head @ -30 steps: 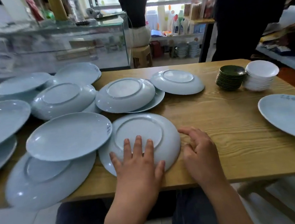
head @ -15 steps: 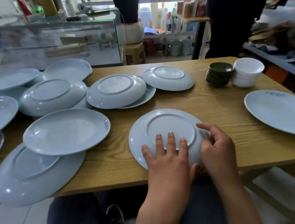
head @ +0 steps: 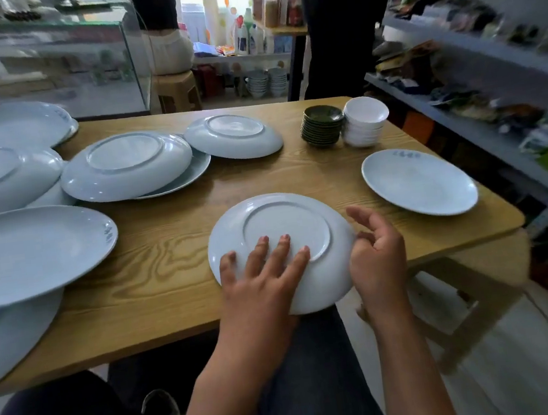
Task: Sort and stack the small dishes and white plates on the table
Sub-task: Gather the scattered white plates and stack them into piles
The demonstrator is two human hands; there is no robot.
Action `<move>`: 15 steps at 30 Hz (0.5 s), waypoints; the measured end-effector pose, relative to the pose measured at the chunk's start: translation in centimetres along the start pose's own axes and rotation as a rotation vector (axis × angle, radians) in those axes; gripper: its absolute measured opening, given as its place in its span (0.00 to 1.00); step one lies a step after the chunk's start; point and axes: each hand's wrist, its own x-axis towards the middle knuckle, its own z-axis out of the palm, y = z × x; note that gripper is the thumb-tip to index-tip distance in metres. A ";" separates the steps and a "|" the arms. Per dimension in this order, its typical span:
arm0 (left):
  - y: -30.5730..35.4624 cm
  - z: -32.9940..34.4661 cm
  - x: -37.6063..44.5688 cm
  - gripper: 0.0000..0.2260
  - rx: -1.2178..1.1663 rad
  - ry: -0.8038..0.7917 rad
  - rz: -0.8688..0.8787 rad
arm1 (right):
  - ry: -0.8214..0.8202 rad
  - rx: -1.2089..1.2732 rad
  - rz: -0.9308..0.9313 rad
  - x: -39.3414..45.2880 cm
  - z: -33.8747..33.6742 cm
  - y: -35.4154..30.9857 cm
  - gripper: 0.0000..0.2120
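Upside-down white plate (head: 285, 230) sits at the near edge of the worktop (head: 174, 250), its near rim hanging past that edge. Left hand (head: 260, 278) lies flat on the plate's base — fingers (head: 282, 246) straight and spread, pressing down. Right hand (head: 376, 253) is at the plate's right rim, fingers loosely curled and apart, fingertips touching the rim; thumb raised clear, no closed grip visible.

Relative to that plate:
- right of it, apart: one white plate face-up (head: 418, 182).
- beyond it, toward the far right: stack of dark green small dishes (head: 323, 125) touching a stack of white small dishes (head: 365, 120).
- beyond it: two more inverted plates (head: 125, 163), one (head: 233, 136) overlapping the other's edge.
- left of it: large face-up plate (head: 29, 251) on top of others — more plates overlap behind it.
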 end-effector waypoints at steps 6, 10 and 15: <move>0.6 -1.8 0.6 0.35 -0.139 0.215 -0.060 | 0.196 0.102 0.038 -0.1 -1.4 0.1 0.22; 0.7 -2.9 2.1 0.31 -0.494 0.408 -0.171 | 0.019 0.065 -0.044 -1.2 -0.8 -1.0 0.23; 1.2 -4.1 4.5 0.25 -0.941 0.566 -0.207 | -0.338 -0.087 -0.235 -2.1 0.7 -0.2 0.32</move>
